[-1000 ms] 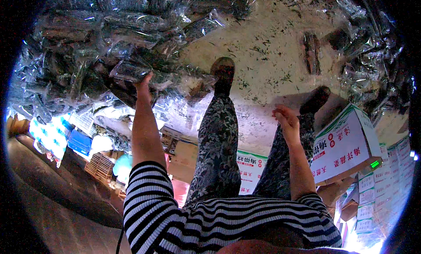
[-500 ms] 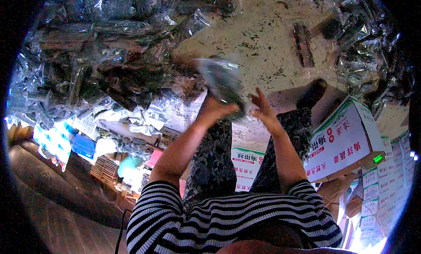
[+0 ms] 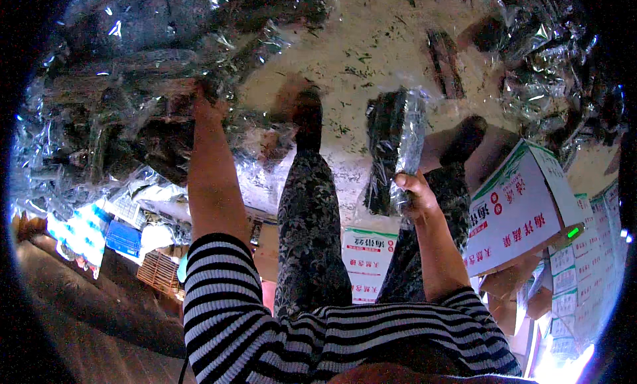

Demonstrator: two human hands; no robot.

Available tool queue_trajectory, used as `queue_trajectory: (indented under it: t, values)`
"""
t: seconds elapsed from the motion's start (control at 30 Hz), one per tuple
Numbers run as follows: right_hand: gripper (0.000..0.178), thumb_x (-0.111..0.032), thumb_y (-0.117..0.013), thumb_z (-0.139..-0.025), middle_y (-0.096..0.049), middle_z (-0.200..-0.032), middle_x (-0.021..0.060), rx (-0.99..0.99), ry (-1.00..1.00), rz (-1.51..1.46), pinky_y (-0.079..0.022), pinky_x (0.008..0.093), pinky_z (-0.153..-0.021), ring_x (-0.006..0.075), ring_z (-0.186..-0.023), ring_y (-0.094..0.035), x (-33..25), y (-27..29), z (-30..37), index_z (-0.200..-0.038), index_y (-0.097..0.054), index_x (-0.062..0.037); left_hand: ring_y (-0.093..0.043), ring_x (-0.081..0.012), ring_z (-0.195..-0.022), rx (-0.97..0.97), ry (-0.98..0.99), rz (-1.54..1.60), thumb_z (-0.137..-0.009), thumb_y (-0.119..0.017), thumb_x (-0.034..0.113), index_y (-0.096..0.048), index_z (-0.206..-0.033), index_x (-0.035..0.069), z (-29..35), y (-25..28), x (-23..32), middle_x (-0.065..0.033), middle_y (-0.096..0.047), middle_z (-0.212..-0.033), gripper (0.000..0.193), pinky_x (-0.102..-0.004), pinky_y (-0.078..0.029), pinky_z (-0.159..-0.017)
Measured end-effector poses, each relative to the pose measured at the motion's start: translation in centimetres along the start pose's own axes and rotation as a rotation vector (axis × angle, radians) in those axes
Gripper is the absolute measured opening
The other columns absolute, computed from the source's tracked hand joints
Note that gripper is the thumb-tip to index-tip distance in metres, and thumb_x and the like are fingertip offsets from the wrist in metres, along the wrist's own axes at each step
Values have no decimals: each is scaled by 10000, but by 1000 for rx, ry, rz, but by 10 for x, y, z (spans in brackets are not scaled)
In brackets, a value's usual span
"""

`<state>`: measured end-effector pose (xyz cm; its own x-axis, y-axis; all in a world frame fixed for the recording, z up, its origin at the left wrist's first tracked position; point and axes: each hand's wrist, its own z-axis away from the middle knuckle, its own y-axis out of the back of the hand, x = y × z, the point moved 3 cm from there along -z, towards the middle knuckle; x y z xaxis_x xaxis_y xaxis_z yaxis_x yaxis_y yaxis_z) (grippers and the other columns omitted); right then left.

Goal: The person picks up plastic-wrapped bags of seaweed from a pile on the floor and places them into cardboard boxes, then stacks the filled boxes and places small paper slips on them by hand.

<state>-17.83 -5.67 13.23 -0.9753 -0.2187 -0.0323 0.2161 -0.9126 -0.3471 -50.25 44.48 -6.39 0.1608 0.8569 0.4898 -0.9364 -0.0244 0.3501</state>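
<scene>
My right hand (image 3: 422, 197) is holding a dark plastic packet (image 3: 386, 128) over the floor (image 3: 345, 95), fingers grasping its near end. Farther off, my left hand (image 3: 210, 109) is hanging at the heap (image 3: 109, 115); I cannot tell if its fingers are gripping. I am probably gathering packets; the next move is calling for a firm left grip.

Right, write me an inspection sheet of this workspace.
Surface: pale floor, littered
Job's things: long dark pack in clear plastic; heap of plastic-wrapped dark packs, left
Clutter: small dark shreds; more plastic-wrapped packs, right
Hands: left hand at the heap, fingers unclear; right hand grips the long pack's near end
Cables: thin black cord, lower left
Surroundings: white-and-green cardboard carton, right; brown slatted crate, left
</scene>
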Motion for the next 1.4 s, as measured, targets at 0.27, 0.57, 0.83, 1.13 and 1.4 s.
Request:
queue_trajectory:
  t: [0.27,0.57,0.83,1.13,1.4]
  values:
    - [608,-272,-779,-635,-626,-942,68,-43,-43,-150,-504,362,-746,215,-831,-613,0,-13,-11,-1134,-547,-15,-589,-209,-851,-507,66,-318,-825,-558,227,-588,-1019,48,237,-58,-129,-77,-606,-936,266,-341,-490,-736]
    - [411,-347,-736,-611,-570,-715,4,-45,-36,-265,-494,316,-541,156,-614,-582,16,-3,-4,-901,-577,-103,-618,-313,-923,-1200,-499,-1522,-809,-570,206,-566,-1086,61,378,-134,-93,-144,-646,-954,313,-402,-484,-789]
    - [313,-286,-777,-583,-551,-684,-37,39,15,-201,-473,278,-552,136,-602,-548,-6,13,0,-774,-571,-149,-575,-270,-1001,118,-606,-1097,-811,-653,482,-571,-1117,22,124,-73,156,-151,-576,-1147,558,-398,-493,-825]
    - [460,-285,-762,-546,-535,-708,-26,164,32,-182,-494,287,-549,139,-598,-545,-21,9,3,-908,-544,-103,-446,-356,-1190,83,-216,-391,-612,-797,488,-118,-1458,54,76,-148,146,-165,-395,-1366,1168,-488,-405,-970]
    - [407,-339,-698,-625,-550,-674,-1,140,11,-106,-457,311,-534,150,-570,-556,-22,4,5,-894,-563,-65,-456,-286,-1177,-360,-617,-482,-586,-847,216,-122,-1432,1,136,-183,-72,-155,-449,-1315,1134,-404,-385,-998]
